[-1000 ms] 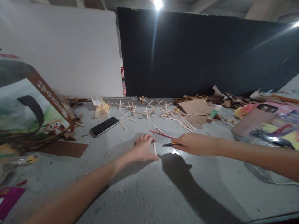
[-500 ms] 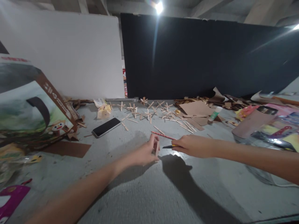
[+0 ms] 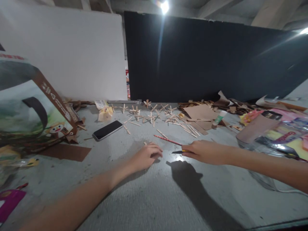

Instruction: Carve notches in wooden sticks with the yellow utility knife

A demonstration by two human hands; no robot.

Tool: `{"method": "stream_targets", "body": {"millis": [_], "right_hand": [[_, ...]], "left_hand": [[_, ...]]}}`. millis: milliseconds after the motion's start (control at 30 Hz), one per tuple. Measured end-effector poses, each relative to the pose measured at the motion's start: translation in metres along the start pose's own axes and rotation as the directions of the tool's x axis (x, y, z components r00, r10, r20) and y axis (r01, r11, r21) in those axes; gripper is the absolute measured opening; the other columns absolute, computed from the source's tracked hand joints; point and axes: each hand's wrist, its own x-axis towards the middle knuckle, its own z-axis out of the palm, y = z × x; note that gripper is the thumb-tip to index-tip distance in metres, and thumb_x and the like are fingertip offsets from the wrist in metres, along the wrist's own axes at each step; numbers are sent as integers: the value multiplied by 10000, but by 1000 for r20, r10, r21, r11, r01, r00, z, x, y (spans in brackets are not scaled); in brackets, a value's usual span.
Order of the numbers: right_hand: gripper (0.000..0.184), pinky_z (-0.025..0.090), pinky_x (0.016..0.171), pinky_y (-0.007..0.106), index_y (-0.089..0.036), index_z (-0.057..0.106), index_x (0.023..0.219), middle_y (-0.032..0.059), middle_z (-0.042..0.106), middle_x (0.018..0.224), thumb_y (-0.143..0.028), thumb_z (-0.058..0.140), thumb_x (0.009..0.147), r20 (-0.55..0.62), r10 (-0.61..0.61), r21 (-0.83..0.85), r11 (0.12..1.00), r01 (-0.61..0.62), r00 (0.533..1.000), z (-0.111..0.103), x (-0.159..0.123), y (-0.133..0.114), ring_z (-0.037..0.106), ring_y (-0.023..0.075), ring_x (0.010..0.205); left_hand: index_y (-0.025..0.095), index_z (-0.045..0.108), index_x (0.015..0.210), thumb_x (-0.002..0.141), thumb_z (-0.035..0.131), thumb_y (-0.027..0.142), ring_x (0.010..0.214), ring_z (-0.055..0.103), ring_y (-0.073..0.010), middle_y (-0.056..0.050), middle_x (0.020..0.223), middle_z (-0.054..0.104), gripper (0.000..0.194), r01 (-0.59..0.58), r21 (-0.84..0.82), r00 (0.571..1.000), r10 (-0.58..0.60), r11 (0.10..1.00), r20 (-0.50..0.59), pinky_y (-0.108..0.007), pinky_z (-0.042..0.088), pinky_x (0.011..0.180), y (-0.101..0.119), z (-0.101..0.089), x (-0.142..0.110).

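My left hand [image 3: 147, 156] is low over the grey table, fingers curled together. The tip of a pale wooden craft stick [image 3: 145, 143] pokes out beyond its knuckles; the rest is hidden by the hand. To its right, my right hand [image 3: 198, 151] is closed around a craft knife [image 3: 177, 152] with a dark blade and a yellow handle. A red patterned pencil [image 3: 167, 140] also runs out of that grip, pointing left. Both tips face the left hand without touching it. A loose craft stick [image 3: 162, 133] lies just beyond the pencil.
Crossed craft sticks [image 3: 151, 117] are spread farther back. A phone [image 3: 107, 130] lies at left, near a large printed bag [image 3: 36, 112]. Cardboard pieces [image 3: 201, 112], a glue stick [image 3: 219, 118] and a tumbler [image 3: 258, 126] stand or lie at right. Dark and white panels close off the back.
My left hand lifted and turned a craft stick, then lowered with its fingers curled in and the stick mostly hidden. My right hand moved slightly right, still gripping the knife and pencil.
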Motion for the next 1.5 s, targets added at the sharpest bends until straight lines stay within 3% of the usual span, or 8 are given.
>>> {"method": "stream_targets", "body": {"millis": [100, 167, 267, 333, 433, 900, 1200, 1500], "right_hand": [[380, 292, 583, 288, -198, 678, 1025, 69, 670, 783, -409, 372, 1101, 1, -16, -9, 1000, 16, 1000, 0, 0, -3, 627, 202, 668], [369, 290, 582, 292, -195, 676, 1011, 71, 672, 773, -392, 378, 1101, 21, -20, -23, 1000, 21, 1000, 0, -1, -6, 642, 214, 682], [350, 291, 582, 296, -192, 670, 1011, 80, 682, 779, -370, 383, 1103, 42, -20, -47, 999, 22, 999, 1, -1, -10, 670, 229, 702], [348, 305, 592, 296, -188, 668, 1014, 93, 696, 807, -373, 387, 1107, 36, -24, -55, 998, 26, 999, 3, 0, -10, 695, 239, 736], [363, 326, 608, 297, -178, 666, 1013, 109, 714, 840, -400, 397, 1112, 9, -3, -77, 997, 4, 1000, 6, 4, -8, 716, 249, 773], [305, 394, 694, 317, -177, 665, 1087, 127, 744, 1022, -350, 415, 1119, -13, -223, -212, 953, 215, 975, -3, 20, -1, 707, 246, 848], [516, 422, 665, 333, -91, 747, 1112, 171, 753, 825, -439, 367, 1136, -22, -218, -422, 887, 189, 976, -11, 53, -14, 727, 270, 749], [461, 460, 704, 335, -124, 774, 1118, 175, 781, 861, -418, 418, 1130, 24, -216, -462, 863, 203, 976, -11, 66, -22, 772, 288, 838]], "left_hand": [[229, 650, 1290, 844, 758, 214, 1192, 697, -263, -116, 1353, 707, 459, 167, -111, 986, -169, 980, -3, -409, 565, 1000, 6, -2, 1], [223, 623, 1323, 886, 715, 260, 1245, 678, -276, -130, 1393, 681, 449, 224, -95, 968, -232, 970, -90, -416, 562, 1025, 9, -5, 0], [171, 626, 1306, 969, 612, 319, 1371, 585, -341, -184, 1418, 649, 369, 314, 179, 934, -270, 932, -234, -513, 480, 1145, 12, -6, -5], [133, 669, 1224, 986, 593, 373, 1435, 506, -425, -234, 1380, 667, 347, 345, 396, 935, -278, 851, -219, -618, 393, 1195, 13, -2, -10], [105, 663, 1280, 1012, 527, 310, 1503, 447, -423, -262, 1472, 617, 364, 304, 507, 953, -262, 807, -154, -612, 317, 1252, 12, 9, -16], [148, 603, 1472, 943, 662, 446, 1516, 494, -294, -164, 1603, 548, 610, 205, 262, 978, -203, 943, -34, -473, 365, 1280, 7, -2, -5], [158, 714, 1291, 971, 621, 532, 1562, 434, -277, -177, 1588, 559, 501, 173, 295, 985, -168, 940, -43, -453, 353, 1287, 6, 0, -6], [186, 736, 1240, 846, 787, 564, 1568, 421, -307, -175, 1606, 540, 549, 232, 249, 973, -224, 940, -60, -463, 366, 1281, 5, 1, -4]]}}
